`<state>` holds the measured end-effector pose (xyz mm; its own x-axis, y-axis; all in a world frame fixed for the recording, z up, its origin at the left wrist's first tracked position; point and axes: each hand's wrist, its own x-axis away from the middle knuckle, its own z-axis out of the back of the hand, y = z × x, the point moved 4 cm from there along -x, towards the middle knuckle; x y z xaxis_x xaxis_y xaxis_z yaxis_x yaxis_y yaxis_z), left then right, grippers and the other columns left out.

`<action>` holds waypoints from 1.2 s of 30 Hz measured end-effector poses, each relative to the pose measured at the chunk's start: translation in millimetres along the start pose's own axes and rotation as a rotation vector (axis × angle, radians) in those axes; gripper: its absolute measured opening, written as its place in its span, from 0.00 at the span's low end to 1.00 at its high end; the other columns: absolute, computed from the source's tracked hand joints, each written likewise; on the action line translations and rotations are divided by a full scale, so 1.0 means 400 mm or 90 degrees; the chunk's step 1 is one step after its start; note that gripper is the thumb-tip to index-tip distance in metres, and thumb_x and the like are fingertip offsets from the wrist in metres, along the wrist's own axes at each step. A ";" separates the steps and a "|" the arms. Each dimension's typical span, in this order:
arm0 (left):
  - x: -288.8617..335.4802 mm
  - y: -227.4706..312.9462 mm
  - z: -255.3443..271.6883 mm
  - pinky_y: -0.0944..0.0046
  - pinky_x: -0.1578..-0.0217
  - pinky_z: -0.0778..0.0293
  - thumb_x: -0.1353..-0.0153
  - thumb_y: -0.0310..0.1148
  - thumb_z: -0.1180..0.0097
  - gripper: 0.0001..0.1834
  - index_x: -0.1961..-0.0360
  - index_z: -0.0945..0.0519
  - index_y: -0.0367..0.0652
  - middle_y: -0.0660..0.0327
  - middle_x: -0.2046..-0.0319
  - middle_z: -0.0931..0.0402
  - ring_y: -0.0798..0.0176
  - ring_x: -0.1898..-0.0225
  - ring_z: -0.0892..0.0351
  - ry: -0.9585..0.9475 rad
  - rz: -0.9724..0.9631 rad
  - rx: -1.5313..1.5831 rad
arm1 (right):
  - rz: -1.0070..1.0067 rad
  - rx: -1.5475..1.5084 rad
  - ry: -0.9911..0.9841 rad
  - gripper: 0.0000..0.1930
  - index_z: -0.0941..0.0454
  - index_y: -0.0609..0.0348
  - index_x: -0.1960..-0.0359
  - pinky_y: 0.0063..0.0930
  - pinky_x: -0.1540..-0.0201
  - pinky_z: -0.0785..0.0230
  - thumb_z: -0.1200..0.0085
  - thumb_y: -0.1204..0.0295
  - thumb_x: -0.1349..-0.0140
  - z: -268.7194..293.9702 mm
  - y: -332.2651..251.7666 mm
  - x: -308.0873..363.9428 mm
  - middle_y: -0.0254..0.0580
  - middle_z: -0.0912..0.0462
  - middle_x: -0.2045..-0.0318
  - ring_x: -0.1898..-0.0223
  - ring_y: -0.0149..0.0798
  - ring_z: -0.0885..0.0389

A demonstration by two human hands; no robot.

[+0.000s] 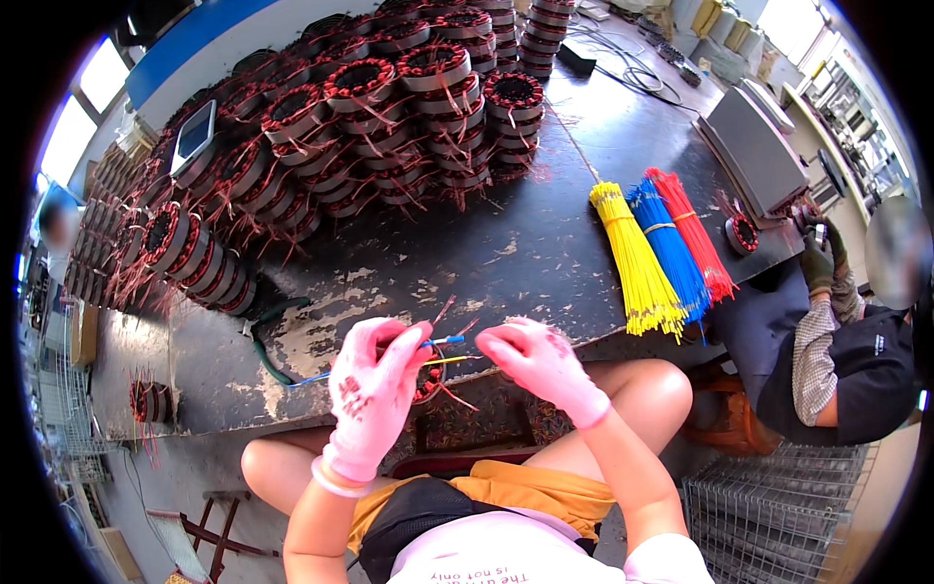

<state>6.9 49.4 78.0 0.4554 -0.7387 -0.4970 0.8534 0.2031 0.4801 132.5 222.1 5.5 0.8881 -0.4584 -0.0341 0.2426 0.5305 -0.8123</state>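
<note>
My left hand (375, 389), in a stained pink glove, pinches a blue wire (309, 380); one end trails left and a blue tip (448, 340) sticks out past the fingers. A yellow wire (452, 360) runs just below that tip. My right hand (545, 365), also pink-gloved, has its fingers pressed together just right of the wire ends; what they hold, if anything, I cannot make out. Partly hidden behind my left hand at the table's front edge is a stator (428, 385) with red windings and loose reddish leads.
Tall stacks of wound stators (360, 117) fill the back left, with a white-framed device (195, 131) on them. Bundles of yellow wires (632, 263), blue wires (671, 248) and red wires (693, 234) lie right. A lone stator (153, 401) sits left. A co-worker (827, 350) sits at right.
</note>
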 end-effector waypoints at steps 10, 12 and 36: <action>0.045 -0.085 -0.147 0.55 0.62 0.21 0.37 0.22 0.40 0.16 0.48 0.18 0.43 0.54 0.58 0.26 0.50 0.61 0.18 -0.039 0.132 0.106 | -0.107 -0.249 -0.060 0.11 0.16 0.62 0.57 0.32 0.59 0.24 0.41 0.69 0.35 -0.112 0.011 -0.051 0.42 0.14 0.66 0.65 0.37 0.17; 0.043 -0.091 -0.145 0.54 0.64 0.22 0.37 0.24 0.37 0.13 0.52 0.18 0.43 0.55 0.60 0.25 0.49 0.63 0.18 -0.042 0.128 0.125 | -0.020 -0.113 0.010 0.09 0.16 0.60 0.59 0.34 0.58 0.24 0.41 0.70 0.36 -0.087 -0.014 -0.037 0.43 0.15 0.65 0.62 0.43 0.15; 0.018 -0.048 -0.115 0.54 0.57 0.22 0.44 0.29 0.32 0.11 0.60 0.18 0.43 0.58 0.58 0.22 0.50 0.57 0.19 -0.172 -0.007 0.066 | 0.046 -0.094 -0.059 0.07 0.19 0.61 0.56 0.31 0.60 0.24 0.42 0.76 0.34 -0.018 -0.064 -0.028 0.45 0.15 0.64 0.63 0.41 0.16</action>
<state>5.5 69.6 31.7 0.3503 -0.8875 -0.2995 0.8216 0.1376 0.5532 113.5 208.3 22.6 0.9349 -0.3518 -0.0474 0.1230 0.4462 -0.8864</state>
